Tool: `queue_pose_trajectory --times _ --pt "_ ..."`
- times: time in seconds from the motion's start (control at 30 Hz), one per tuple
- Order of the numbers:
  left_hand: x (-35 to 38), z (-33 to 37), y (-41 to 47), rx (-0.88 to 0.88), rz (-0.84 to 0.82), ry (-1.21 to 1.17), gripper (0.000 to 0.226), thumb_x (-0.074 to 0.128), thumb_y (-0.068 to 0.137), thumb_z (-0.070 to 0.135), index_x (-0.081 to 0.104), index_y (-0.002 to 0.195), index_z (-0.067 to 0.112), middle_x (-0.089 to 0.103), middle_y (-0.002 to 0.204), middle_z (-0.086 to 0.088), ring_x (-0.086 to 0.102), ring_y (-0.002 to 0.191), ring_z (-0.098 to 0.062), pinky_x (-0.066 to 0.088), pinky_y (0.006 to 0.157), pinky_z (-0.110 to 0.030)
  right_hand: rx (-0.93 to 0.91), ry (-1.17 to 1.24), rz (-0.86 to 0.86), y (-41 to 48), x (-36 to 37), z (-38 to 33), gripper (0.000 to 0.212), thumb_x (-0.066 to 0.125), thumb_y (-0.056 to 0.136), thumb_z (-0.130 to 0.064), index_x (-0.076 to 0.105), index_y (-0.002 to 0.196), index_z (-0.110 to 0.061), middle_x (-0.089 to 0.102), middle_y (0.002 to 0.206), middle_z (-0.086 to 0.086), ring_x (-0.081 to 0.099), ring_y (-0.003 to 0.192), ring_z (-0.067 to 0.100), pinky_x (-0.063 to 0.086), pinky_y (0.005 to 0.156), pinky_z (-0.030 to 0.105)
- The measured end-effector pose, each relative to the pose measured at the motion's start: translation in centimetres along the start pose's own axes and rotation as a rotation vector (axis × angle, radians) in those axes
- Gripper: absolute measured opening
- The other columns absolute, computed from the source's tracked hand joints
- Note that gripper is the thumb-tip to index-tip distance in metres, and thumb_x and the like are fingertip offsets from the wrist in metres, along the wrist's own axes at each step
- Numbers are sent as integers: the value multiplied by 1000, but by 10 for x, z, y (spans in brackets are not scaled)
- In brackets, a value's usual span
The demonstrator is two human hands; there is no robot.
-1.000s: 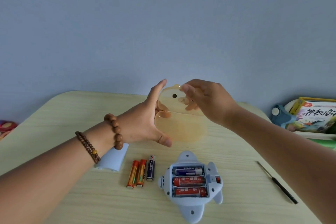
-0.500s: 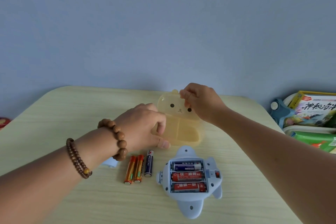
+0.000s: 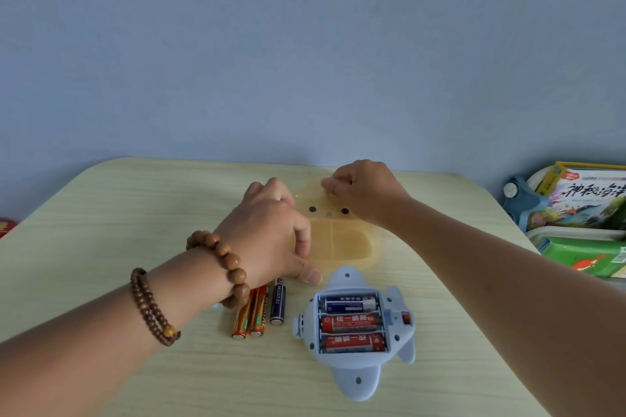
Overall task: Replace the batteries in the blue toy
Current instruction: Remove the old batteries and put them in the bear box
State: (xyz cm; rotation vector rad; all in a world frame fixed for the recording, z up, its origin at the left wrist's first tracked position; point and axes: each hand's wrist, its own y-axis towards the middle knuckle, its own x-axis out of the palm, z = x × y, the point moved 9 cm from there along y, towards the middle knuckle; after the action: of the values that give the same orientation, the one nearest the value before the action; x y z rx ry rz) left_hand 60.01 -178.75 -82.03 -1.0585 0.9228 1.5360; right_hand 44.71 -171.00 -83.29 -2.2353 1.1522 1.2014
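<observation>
The blue toy (image 3: pixel 352 372) lies face down near the table's front, its battery bay open with three batteries (image 3: pixel 352 323) seated inside. Left of it lie three loose batteries (image 3: pixel 259 313), two orange and one dark blue. Behind the toy a translucent yellow bear-faced box (image 3: pixel 338 242) rests on the table. My left hand (image 3: pixel 271 237) grips the box's left side, thumb at its front edge. My right hand (image 3: pixel 364 195) pinches the box's top edge at the lid.
The pale wooden table (image 3: pixel 101 230) ends at a blue wall behind. At the right edge sit a picture book (image 3: pixel 589 200), a green box (image 3: pixel 582 256) and a blue object (image 3: pixel 520 201). A red item (image 3: pixel 5 225) shows at the far left.
Both hands have lowered the yellow box from mid-air onto the table and keep hold of it. The pale blue cover near my left wrist is now hidden by that wrist.
</observation>
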Motion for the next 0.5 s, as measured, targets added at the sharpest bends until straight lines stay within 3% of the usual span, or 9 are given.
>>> queue_pose_trajectory --times 0.1,0.17,0.23,0.33,0.43,0.5 --pt "-2 2 -1 9 13 -19 41 84 52 64 69 68 30 42 108 14 37 111 -9 41 95 -31 -7 -47 45 -6 -14 -12 35 55 95 -48 75 91 -20 74 92 2 68 83 23 55 70 33" --pt "-4 2 -2 12 11 -33 42 86 51 63 68 70 30 44 109 14 39 112 -9 43 95 -33 -90 -76 199 -26 -41 -27 34 54 96 -48 75 105 -23 72 109 -3 67 99 16 55 85 35" --pt "-6 1 -3 19 3 -28 42 87 52 60 66 74 31 47 110 13 42 112 -10 45 95 -34 -208 44 317 -68 -71 -44 29 56 96 -48 73 107 -27 70 111 -11 65 104 6 54 90 31" --pt "-18 3 -6 37 2 -3 38 85 60 57 65 81 33 49 111 13 47 109 -10 44 95 -33 -298 256 153 -142 -84 -45 36 58 89 -62 66 116 -39 67 120 -19 61 115 -3 51 89 16" --pt "-48 17 -18 64 128 -83 20 77 75 50 66 78 33 59 98 17 55 94 0 47 85 -28 -307 150 -86 -188 -61 -30 83 66 63 -83 45 136 -51 50 141 -26 53 128 -3 47 97 14" --pt "-58 41 -30 130 171 -159 14 74 79 45 66 77 34 64 84 19 58 80 6 44 67 -12 -276 66 -160 -196 -39 -16 101 73 52 -84 35 142 -55 44 143 -32 53 124 -5 49 94 17"
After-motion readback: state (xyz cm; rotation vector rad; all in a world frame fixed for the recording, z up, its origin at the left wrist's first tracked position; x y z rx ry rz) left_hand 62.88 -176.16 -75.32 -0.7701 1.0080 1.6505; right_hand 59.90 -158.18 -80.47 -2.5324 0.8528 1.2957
